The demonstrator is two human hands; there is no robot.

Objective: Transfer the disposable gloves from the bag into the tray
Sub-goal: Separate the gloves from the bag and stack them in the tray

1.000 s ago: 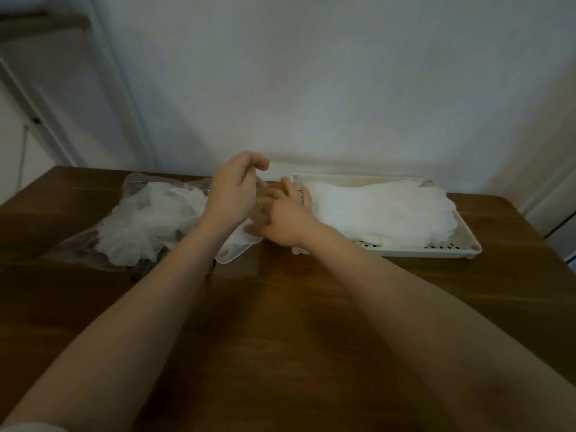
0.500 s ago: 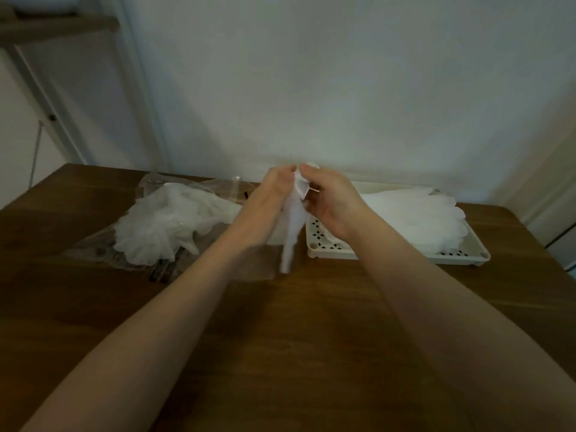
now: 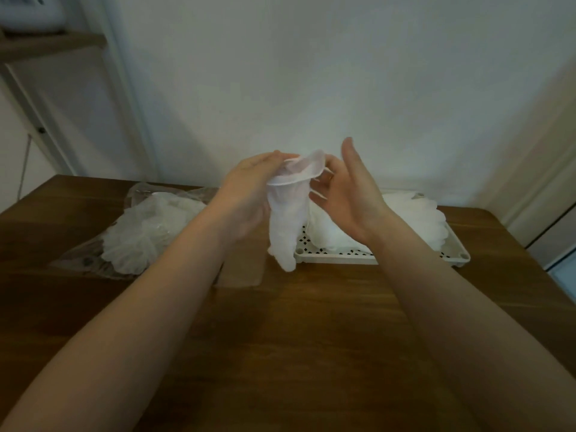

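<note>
- One thin, translucent white disposable glove (image 3: 285,213) held up in the air between both hands, cuff uppermost and spread into a loose open ring, finger end hanging limp and crumpled toward the tabletop (image 3: 311,332).
- Hangs above the gap between bag and tray, its lowest tip in line with the tray's near left corner; not resting on anything.
- Left hand (image 3: 246,194) with fingertips curled onto the cuff's left edge, pinching the film; palm turned toward the glove.
- Right hand (image 3: 346,188) facing it from the other side, index finger straight and pointing up, the lower fingers bent in toward the cuff's right edge; grip there appears light, and whether those fingers truly pinch the film cannot be told for sure.
- Clear plastic bag (image 3: 93,251) flat on the tabletop at left, crinkled, holding a bunched pile of white gloves in the bag (image 3: 140,235).
- White perforated tray (image 3: 405,260) on the tabletop at right, just beside the hanging glove, with small dark holes showing along its near floor.
- A spread stack of gloves in the tray (image 3: 417,213) fanned out, scalloped finger ends toward the right rim, partly hidden behind the right wrist.
- Bag and tray near each other, apart.
</note>
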